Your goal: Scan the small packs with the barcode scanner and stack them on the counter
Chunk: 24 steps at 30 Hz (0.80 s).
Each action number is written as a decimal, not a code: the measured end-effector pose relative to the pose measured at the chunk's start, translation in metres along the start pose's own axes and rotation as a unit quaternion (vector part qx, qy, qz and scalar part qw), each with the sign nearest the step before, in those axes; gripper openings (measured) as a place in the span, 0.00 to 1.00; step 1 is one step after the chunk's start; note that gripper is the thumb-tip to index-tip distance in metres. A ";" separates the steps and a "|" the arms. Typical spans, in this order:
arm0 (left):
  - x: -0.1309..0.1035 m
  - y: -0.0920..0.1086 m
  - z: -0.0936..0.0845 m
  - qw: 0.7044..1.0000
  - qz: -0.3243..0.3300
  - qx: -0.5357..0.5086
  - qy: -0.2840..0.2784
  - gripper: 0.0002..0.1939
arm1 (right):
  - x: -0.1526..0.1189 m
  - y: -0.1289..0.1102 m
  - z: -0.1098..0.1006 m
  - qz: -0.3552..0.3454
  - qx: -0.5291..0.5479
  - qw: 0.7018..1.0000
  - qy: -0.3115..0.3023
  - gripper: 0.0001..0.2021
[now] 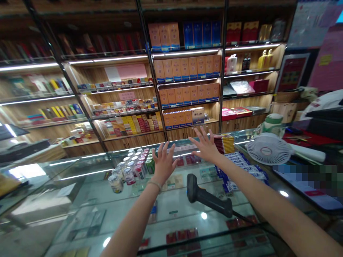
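Black scanner point(210, 200) lies on the glass worktop point(177, 200), and past it the left hand point(163, 165), fingers spread and holding nothing, is near small cylindrical containers point(129, 175), the right hand point(208, 148), likewise splayed and empty, near a red-and-yellow stack point(227, 144), with orange boxes point(184, 67) on wooden shelves point(190, 81) behind.

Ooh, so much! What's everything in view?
Glass counter: one, greenish clear, foreground
Barcode scanner: one, black, counter's middle
Small cans: many, mixed colours, left of scanner
Packets: many, blue and white, right of scanner
Stacked packs: several, red and yellow, behind packets
Fan: one, white, right side
Cup: one, green and white, behind fan
Shelving: several bays, brown, background
Tall boxes: many, orange and blue, centre shelves
Small boxes: many, mixed colours, left shelves
Bottles: several, yellow or dark, right shelf
Wristband: one, pale, left wrist
Left hand: one, bare, beside cans
Right hand: one, bare, near packs
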<state>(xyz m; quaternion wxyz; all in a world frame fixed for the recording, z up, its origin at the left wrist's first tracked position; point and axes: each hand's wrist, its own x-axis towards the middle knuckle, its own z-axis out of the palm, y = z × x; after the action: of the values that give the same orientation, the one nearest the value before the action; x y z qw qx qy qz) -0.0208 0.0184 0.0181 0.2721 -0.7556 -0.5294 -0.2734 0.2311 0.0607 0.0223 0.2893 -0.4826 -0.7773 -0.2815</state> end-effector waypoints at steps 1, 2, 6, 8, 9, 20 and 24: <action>0.008 0.006 0.001 1.000 -0.008 -0.003 0.009 0.34 | -0.001 0.008 -0.001 0.014 -0.002 1.000 0.005 0.39; 0.016 0.011 0.002 1.000 -0.013 -0.006 0.015 0.34 | -0.003 0.016 0.000 0.026 -0.004 1.000 0.010 0.39; 0.044 0.032 0.013 0.999 -0.025 -0.022 0.030 0.35 | -0.007 0.043 0.007 0.054 -0.013 0.998 0.015 0.38; 0.053 0.040 0.021 0.999 -0.017 -0.029 0.026 0.34 | -0.008 0.051 0.012 0.057 -0.016 0.998 0.010 0.37; 0.057 0.044 0.025 0.999 -0.013 -0.033 0.022 0.34 | -0.009 0.055 0.015 0.057 -0.018 0.998 0.008 0.37; 0.077 0.078 0.079 0.996 0.054 -0.065 -0.033 0.32 | -0.017 0.067 0.030 0.046 -0.063 0.997 0.002 0.31; 0.079 0.086 0.095 0.994 0.076 -0.069 -0.042 0.34 | -0.018 0.069 0.031 0.048 -0.063 0.997 -0.004 0.26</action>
<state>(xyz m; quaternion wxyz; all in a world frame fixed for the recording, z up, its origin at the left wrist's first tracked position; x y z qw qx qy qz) 0.0952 0.1112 -0.0033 0.2164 -0.8216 -0.4611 -0.2561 0.2955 0.0980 -0.0009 0.2687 -0.5376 -0.7350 -0.3139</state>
